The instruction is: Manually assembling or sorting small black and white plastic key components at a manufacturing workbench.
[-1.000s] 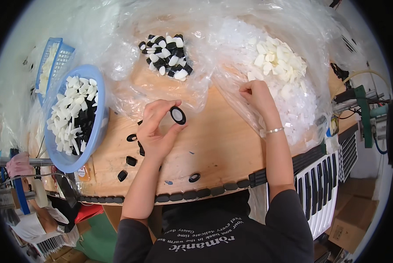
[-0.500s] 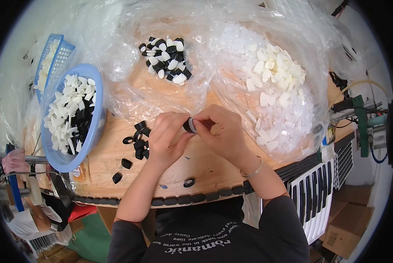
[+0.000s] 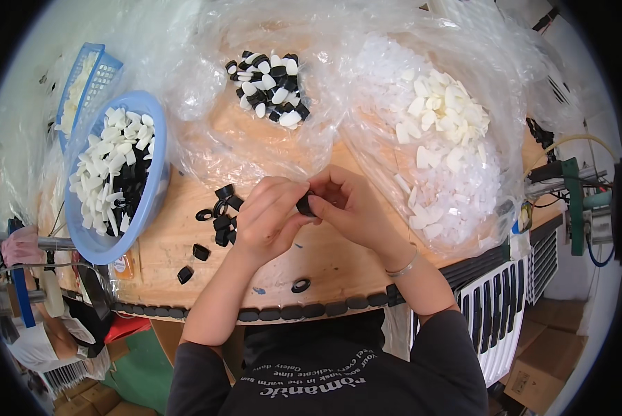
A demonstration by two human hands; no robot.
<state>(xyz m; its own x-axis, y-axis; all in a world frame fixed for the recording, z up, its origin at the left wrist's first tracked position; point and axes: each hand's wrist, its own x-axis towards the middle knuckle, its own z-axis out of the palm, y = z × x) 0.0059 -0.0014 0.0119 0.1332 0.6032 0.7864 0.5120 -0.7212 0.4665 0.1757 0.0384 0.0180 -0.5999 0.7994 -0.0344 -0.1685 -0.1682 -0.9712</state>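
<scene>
Above the middle of the wooden table [image 3: 345, 267], my left hand [image 3: 266, 218] and my right hand [image 3: 349, 208] meet with fingers pinched on one small black cap-like piece [image 3: 304, 205]. My fingers cover much of it. Beside my left hand lies a loose group of black ring-shaped and blocky pieces [image 3: 222, 222]. Two more black pieces, one farther out [image 3: 200, 252] and one near the table's left front [image 3: 184, 275], lie apart from them. A single black ring [image 3: 300, 286] rests below my hands, toward the front edge.
At left stands a blue basin [image 3: 160, 170] of white and black pieces, beside a blue basket [image 3: 105, 76]. Plastic sheeting [image 3: 196, 149] surrounds a black-and-white pile [image 3: 273, 90] and cream pieces [image 3: 449, 104]. Black pads [image 3: 293, 313] line the front edge. Another person's arm [image 3: 61, 341] shows lower left.
The piece between my hands has turned: its pale face showed before, and now mainly black shows. My right fingers have shifted around it. The whole view has moved slightly.
</scene>
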